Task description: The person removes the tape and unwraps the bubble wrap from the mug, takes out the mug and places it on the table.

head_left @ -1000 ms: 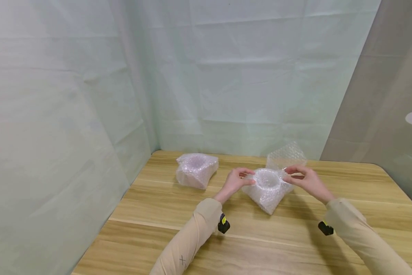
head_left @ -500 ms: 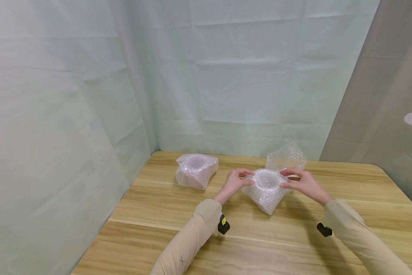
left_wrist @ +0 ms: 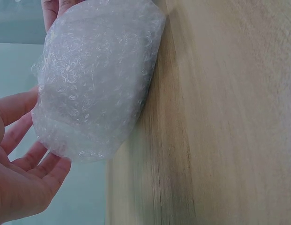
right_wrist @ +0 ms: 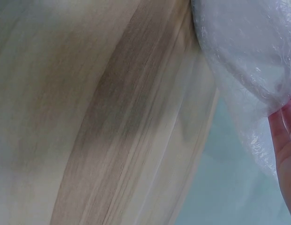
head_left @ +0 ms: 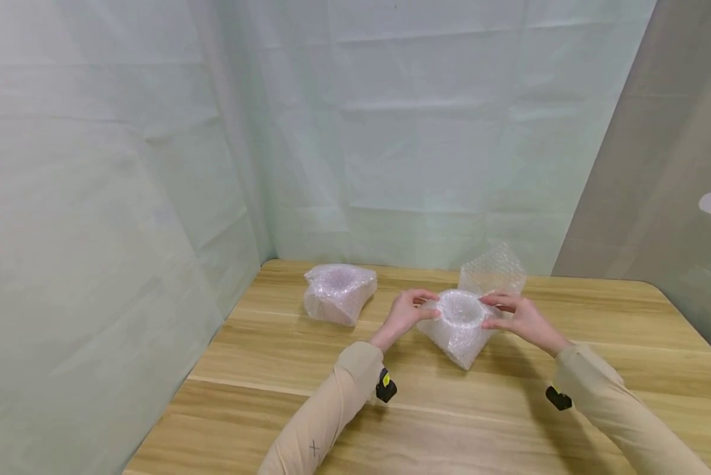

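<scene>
Holds clear, round-rimmed bubble-wrap bundle (head_left: 461,333) between half-curled left hand (head_left: 406,313) and right hand (head_left: 524,322), with clear bubble-wrap flap (head_left: 494,270) behind, nearer right.

a person wears beige long sleeves in a smooth, plain fabric, the left sleeve (head_left: 322,419) and the right sleeve (head_left: 625,409) both ending in a looser, paler cuff, and the hands beyond them bare. a dark x-shaped mark (head_left: 314,448) stands out on the left forearm, where slanting creases cross the cloth. below the left cuff (head_left: 360,363) shows a small, angular black device (head_left: 386,388) with a bright yellow patch; its black counterpart (head_left: 559,398) sits below the right cuff (head_left: 589,363), a yellow sliver along its upper edge.
</scene>
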The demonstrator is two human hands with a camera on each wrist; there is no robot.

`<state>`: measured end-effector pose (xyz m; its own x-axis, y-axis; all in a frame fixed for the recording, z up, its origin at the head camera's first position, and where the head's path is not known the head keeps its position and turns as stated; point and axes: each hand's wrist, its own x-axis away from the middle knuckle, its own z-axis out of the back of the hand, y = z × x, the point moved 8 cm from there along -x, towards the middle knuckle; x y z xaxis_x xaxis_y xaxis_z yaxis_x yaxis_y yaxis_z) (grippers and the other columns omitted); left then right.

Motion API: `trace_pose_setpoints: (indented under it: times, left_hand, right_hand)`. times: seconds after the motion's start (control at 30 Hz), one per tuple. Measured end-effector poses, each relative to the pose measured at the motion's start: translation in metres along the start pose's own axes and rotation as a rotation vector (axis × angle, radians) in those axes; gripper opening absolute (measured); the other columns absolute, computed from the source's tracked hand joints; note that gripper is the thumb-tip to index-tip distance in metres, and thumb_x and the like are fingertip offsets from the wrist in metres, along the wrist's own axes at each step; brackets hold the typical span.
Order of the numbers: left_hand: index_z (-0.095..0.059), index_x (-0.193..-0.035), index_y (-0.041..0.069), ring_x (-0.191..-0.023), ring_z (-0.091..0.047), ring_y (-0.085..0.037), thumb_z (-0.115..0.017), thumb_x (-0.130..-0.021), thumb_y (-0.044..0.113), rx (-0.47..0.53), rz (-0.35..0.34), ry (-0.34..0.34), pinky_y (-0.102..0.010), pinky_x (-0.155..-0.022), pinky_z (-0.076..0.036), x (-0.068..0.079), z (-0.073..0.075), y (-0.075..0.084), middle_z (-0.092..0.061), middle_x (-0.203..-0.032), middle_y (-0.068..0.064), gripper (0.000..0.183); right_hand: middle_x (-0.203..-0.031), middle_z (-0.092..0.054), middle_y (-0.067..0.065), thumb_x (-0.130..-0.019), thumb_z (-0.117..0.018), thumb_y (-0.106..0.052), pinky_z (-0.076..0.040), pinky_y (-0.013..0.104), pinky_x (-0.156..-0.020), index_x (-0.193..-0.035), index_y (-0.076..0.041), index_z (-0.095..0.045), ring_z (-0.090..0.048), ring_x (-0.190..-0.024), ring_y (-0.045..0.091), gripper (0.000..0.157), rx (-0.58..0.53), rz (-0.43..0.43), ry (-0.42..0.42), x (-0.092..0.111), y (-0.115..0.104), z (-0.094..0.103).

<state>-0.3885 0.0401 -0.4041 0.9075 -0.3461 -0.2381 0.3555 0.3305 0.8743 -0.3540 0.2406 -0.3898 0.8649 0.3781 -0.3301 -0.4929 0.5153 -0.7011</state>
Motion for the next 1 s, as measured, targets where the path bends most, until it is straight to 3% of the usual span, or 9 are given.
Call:
trace_pose_setpoints:
  times: [0.07,0.37,0.63,0.8,1.0]
  left_hand:
    - [-0.067,-0.098,0.006,-0.095,-0.054,-0.018,-0.074,-0.074,0.012,-0.009,-0.011,-0.002,-0.028,-0.079,-0.044,-0.001,0.0,0.001,-0.061,-0.104,-0.001,0.026]
    - [-0.063,-0.107,0.005,-0.1,-0.051,-0.022,-0.071,-0.079,0.018,-0.126,-0.096,-0.069,-0.03,-0.083,-0.042,0.003,-0.003,0.009,-0.057,-0.109,-0.005,0.032]
    - [-0.062,-0.112,0.006,-0.099,-0.051,-0.021,-0.074,-0.076,0.02,-0.13,-0.153,-0.148,-0.031,-0.083,-0.043,0.003,-0.002,0.01,-0.056,-0.109,-0.005,0.04]
    - [-0.063,-0.108,0.007,-0.097,-0.053,-0.02,-0.071,-0.079,0.018,-0.119,-0.123,-0.122,-0.027,-0.08,-0.044,-0.001,0.002,0.007,-0.057,-0.109,-0.004,0.033]
    - [-0.065,-0.104,0.008,-0.094,-0.055,-0.017,-0.07,-0.08,0.018,-0.129,-0.105,-0.07,-0.026,-0.078,-0.044,-0.005,0.006,0.005,-0.059,-0.107,-0.003,0.027]
  right_hand:
    - [-0.116,-0.05,0.016,-0.072,-0.077,-0.02,-0.043,0.048,-0.083,-0.115,0.001,-0.059,-0.05,-0.103,0.038,0.051,0.017,-0.002,0.004,-0.001,0.01,0.0]
    - [-0.118,-0.05,0.017,-0.073,-0.076,-0.024,-0.04,0.05,-0.086,-0.117,-0.001,-0.058,-0.048,-0.106,0.036,0.053,0.0,-0.04,-0.011,0.0,0.012,-0.001]
    - [-0.114,-0.05,0.026,-0.072,-0.076,-0.007,-0.039,0.05,-0.087,-0.112,0.01,-0.057,-0.047,-0.104,0.042,0.047,-0.039,-0.014,0.002,0.002,-0.015,0.001]
    - [-0.115,-0.049,0.028,-0.073,-0.075,-0.005,-0.039,0.05,-0.087,-0.112,0.012,-0.055,-0.047,-0.105,0.043,0.047,-0.053,-0.019,0.001,0.002,-0.019,0.0]
    - [-0.118,-0.049,0.022,-0.073,-0.076,-0.015,-0.041,0.044,-0.087,-0.115,0.005,-0.057,-0.047,-0.107,0.038,0.05,-0.035,-0.042,0.009,0.001,0.007,-0.002]
